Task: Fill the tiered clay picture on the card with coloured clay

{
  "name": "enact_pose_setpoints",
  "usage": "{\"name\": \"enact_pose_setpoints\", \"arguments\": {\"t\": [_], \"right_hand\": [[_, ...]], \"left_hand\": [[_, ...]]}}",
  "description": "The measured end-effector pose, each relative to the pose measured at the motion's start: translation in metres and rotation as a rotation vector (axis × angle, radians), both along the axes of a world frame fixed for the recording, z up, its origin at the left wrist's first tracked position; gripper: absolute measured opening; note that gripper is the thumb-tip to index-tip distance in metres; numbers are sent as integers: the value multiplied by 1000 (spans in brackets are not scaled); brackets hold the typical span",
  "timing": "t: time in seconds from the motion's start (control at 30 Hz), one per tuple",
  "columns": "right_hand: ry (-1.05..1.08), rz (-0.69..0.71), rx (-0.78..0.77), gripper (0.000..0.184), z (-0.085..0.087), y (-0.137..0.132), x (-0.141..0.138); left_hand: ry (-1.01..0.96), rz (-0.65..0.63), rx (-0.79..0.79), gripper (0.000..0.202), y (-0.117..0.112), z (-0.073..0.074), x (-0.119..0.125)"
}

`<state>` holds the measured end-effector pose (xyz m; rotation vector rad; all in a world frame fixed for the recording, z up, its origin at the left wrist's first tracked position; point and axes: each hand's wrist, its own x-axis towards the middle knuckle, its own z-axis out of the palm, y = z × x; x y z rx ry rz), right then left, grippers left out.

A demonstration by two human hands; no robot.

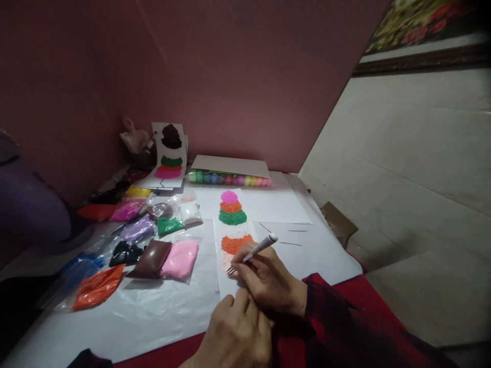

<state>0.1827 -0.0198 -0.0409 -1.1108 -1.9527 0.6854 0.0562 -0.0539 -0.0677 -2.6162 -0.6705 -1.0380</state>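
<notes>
My right hand (264,273) is closed in a pinch around a white-handled tool with fine metal prongs (261,246). Its prongs touch the pale peach clay patch (226,263) near the lower end of a white paper strip (217,250). Further up the strip, textured clay bands run orange (237,245), white, green (232,217), orange and bright pink (229,197). My left hand (238,332) is curled with its knuckles up, at the near end of the strip and close to my right wrist. Whatever its fingers hold, if anything, is hidden.
To the left lie several clay bags, among them brown (152,259), pink (181,259) and orange (97,289). Behind stand a decorated card (156,168) and a long pack of coloured clay (230,179). Thin sticks (290,243) lie right of the strip.
</notes>
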Motion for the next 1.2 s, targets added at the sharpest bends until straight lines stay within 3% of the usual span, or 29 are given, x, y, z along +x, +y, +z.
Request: {"name": "enact_pose_setpoints", "arguments": {"t": [0.2,0.53,0.8,1.2], "right_hand": [[-78,-2,70,12,1,1,5],[-25,-150,71,16,13,4,36],[-105,28,25,18,2,0,22],[-100,12,5,19,-3,-2,17]], "left_hand": [[21,4,7,21,2,1,1],[80,42,140,12,0,-9,2],[155,48,209,15,-4,-20,2],[94,31,203,8,-4,-9,2]]}}
